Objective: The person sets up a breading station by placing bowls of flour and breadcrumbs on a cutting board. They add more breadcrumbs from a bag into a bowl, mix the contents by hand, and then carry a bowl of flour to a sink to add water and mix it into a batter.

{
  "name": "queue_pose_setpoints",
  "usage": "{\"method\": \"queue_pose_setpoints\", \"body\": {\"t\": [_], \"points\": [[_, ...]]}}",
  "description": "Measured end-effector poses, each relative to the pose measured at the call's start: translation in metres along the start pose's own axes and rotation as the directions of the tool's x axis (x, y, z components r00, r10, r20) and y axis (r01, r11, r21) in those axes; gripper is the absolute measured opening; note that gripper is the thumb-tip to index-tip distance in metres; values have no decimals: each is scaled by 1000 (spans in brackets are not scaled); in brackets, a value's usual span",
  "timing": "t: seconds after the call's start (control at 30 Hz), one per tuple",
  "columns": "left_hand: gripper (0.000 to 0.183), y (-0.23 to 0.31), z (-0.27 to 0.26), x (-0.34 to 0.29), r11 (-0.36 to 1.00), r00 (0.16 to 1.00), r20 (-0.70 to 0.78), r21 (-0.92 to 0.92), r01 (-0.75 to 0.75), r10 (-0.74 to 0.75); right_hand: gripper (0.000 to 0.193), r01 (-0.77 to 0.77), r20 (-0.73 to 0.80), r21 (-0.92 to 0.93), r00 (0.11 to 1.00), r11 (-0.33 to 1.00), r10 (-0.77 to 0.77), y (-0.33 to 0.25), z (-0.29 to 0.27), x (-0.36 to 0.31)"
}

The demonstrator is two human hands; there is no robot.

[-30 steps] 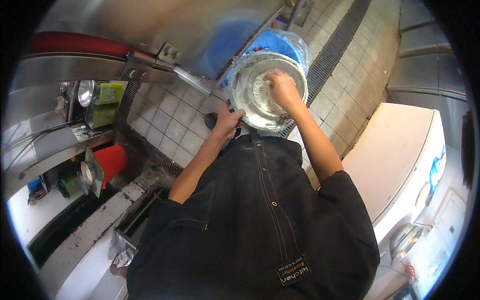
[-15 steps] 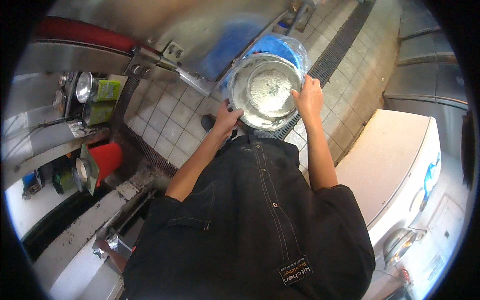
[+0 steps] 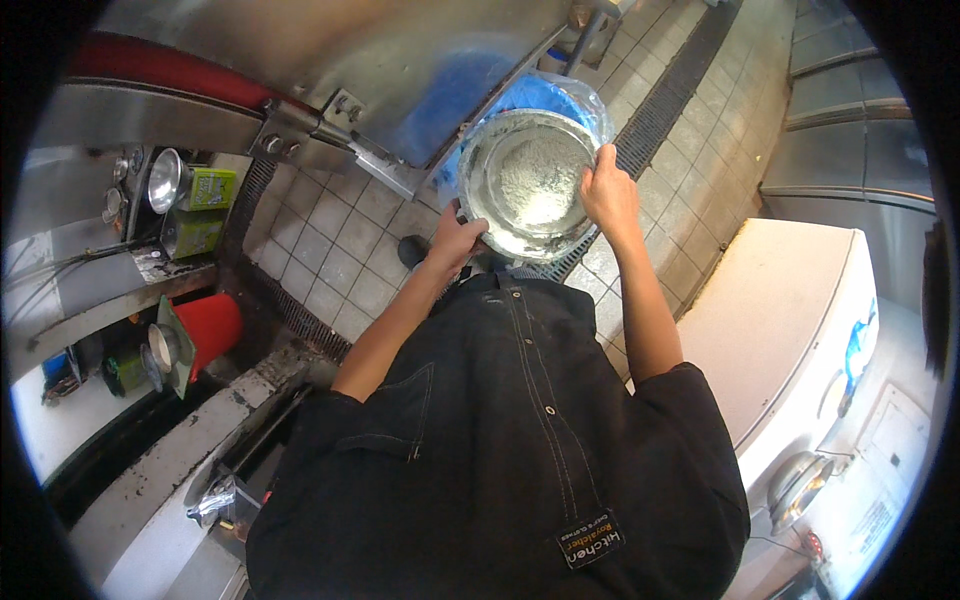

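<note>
A round metal bowl with pale powder inside is held out in front of my body. My left hand grips its rim at the near left, thumb on the edge. At the right side my right hand is closed on the rim, thumb toward the inside. The fingers under the bowl are hidden on both hands. Behind and below the bowl shows a blue container with a clear plastic bag over its edge.
A steel counter runs along the far left. White chest-like unit stands at my right. A red bucket and green tins are on the left. A floor drain grate crosses the tiles.
The powder in the bowl has shifted a little and the bowl has turned slightly. My right hand has moved slightly up and left on the rim. Another person's hand at lower left has gone from view.
</note>
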State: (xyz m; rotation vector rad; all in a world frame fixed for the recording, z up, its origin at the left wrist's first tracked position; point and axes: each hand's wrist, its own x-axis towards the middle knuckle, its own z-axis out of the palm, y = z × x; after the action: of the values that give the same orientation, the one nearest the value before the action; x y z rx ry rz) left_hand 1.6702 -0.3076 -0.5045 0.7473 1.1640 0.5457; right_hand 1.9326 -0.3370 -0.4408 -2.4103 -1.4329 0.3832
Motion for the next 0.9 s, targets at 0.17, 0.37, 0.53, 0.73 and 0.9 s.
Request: {"method": "queue_pose_setpoints", "body": {"t": [0.17,0.37,0.53,0.73,0.9], "points": [[71,12,4,3,997,996,25,-1,-83,83,37,-33,-134,177,989,984,58,17,-5,17],[66,19,6,10,993,991,78,-30,-111,113,40,7,-179,497,979,868,94,34,-27,53],[64,36,15,8,998,995,88,-22,-52,53,42,-33,-109,445,990,895,91,16,-36,55],[66,29,9,17,994,993,61,6,-105,104,44,-6,-122,459,990,888,70,-1,-23,43],[67,28,5,12,998,998,37,11,-56,56,44,43,-186,469,981,882,51,5,9,46]]}}
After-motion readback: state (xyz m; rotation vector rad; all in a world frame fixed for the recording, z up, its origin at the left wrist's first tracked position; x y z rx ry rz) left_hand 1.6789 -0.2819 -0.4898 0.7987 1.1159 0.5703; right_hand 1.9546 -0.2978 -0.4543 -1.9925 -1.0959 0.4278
